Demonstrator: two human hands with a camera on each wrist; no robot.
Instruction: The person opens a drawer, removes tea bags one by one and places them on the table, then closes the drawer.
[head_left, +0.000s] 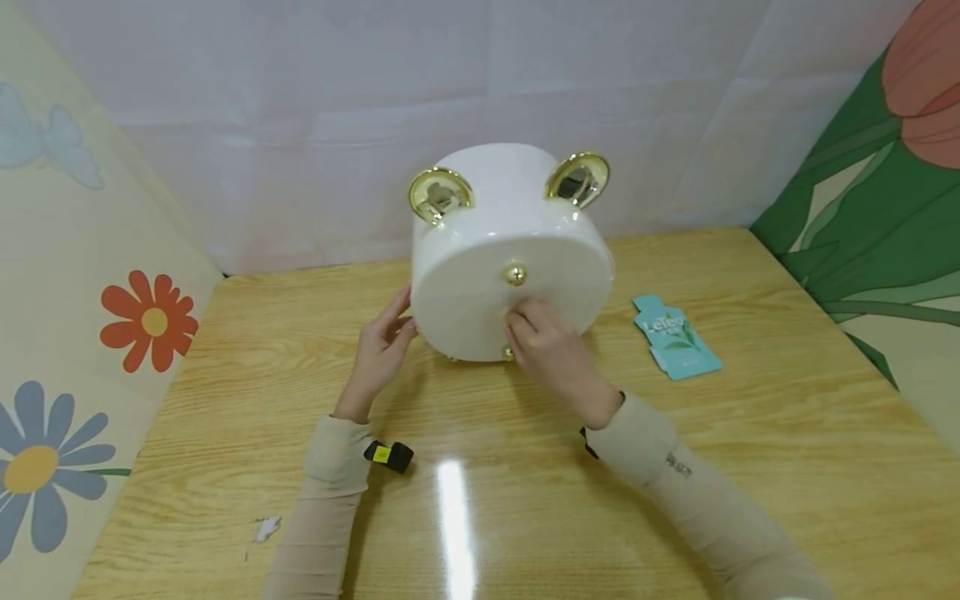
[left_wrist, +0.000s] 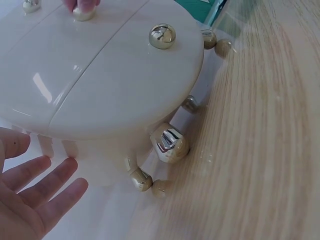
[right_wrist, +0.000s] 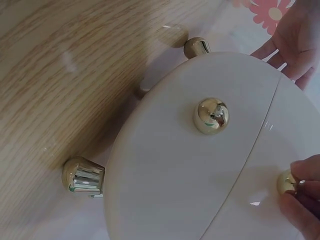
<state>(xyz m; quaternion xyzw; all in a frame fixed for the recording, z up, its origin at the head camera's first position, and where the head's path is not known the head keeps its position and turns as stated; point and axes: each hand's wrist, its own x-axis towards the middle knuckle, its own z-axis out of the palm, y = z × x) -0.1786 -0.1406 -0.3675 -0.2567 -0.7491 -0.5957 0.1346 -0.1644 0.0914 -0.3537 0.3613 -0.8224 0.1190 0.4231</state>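
A glossy white round drawer box (head_left: 502, 187) stands upright on small gold feet (right_wrist: 84, 175) at the table's far side. Two gold ears (head_left: 441, 193) stick out from its top. Three gold knobs line its front: an upper knob (head_left: 516, 274), a middle knob (right_wrist: 287, 183) and a lower knob (left_wrist: 162, 36). A seam parts the middle and lower drawer fronts, which look flush. My right hand (head_left: 551, 350) pinches the middle knob between thumb and fingers. Against the box's left side rests my left hand (head_left: 377, 358), its fingers spread and relaxed.
To the right of the box, a teal sachet (head_left: 681, 343) lies flat on the wooden table (head_left: 750, 467). A small white scrap (head_left: 267, 528) is near the front left. White cloth (head_left: 322, 150) hangs close behind the box, and flower-painted panels (head_left: 67, 208) flank the table.
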